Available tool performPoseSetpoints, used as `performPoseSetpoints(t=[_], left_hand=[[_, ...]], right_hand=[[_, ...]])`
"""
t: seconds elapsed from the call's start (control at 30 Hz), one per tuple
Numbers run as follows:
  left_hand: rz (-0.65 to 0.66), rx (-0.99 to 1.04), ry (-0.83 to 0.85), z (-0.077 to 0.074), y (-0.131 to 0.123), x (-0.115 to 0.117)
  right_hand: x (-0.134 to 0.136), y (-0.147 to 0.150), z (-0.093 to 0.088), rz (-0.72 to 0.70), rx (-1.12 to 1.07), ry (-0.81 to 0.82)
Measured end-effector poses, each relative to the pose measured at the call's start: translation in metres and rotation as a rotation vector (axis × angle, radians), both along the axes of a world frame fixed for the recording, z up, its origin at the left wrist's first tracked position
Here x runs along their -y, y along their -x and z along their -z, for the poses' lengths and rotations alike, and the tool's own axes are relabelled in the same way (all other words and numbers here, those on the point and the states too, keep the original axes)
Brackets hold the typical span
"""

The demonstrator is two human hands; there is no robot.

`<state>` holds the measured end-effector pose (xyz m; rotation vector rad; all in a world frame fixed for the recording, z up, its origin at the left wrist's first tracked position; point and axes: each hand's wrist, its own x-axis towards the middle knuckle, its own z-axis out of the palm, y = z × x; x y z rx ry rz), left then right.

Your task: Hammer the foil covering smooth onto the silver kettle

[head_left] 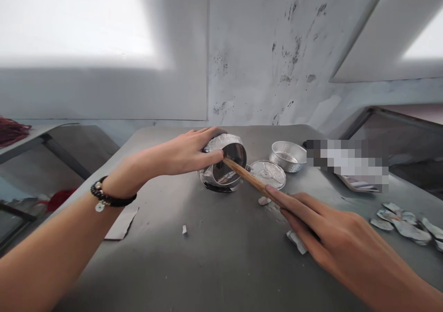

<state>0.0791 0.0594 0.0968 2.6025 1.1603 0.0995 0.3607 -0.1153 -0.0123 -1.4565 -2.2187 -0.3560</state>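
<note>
A shiny metal pot (226,141) lies tilted on the table, its round mouth facing right and towards me. My left hand (188,151) grips it from the left, with the fingers over the top and the thumb at the rim. In my right hand (328,224) is a wooden stick (249,177), pinched along its handle. The stick's far end reaches into the mouth of the pot; its tip is hidden. Right of the pot lies a flat round metal lid (272,174). Behind that stands a perforated metal bowl (290,156).
Crumpled paper scraps (403,222) lie at the right, and another scrap (296,242) sits beside my right hand. A piece of cardboard (122,224) is under my left forearm. A pixelated object (349,159) lies at the right edge. A stained wall (256,49) rises behind the grey table (207,266).
</note>
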Motion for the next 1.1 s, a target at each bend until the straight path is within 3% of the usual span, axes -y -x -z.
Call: performPoseSetpoints(t=[0.73, 1.1], left_hand=[[0.028, -0.015, -0.030, -0.0015, -0.0056, 0.0087], [0.027, 0.000, -0.034, -0.0016, -0.0054, 0.0085]], right_hand=[[0.0007, -0.0029, -0.0022, -0.015, 0.196, -0.020], [-0.0002, -0.0023, -0.0005, -0.018, 0.172, -0.025]])
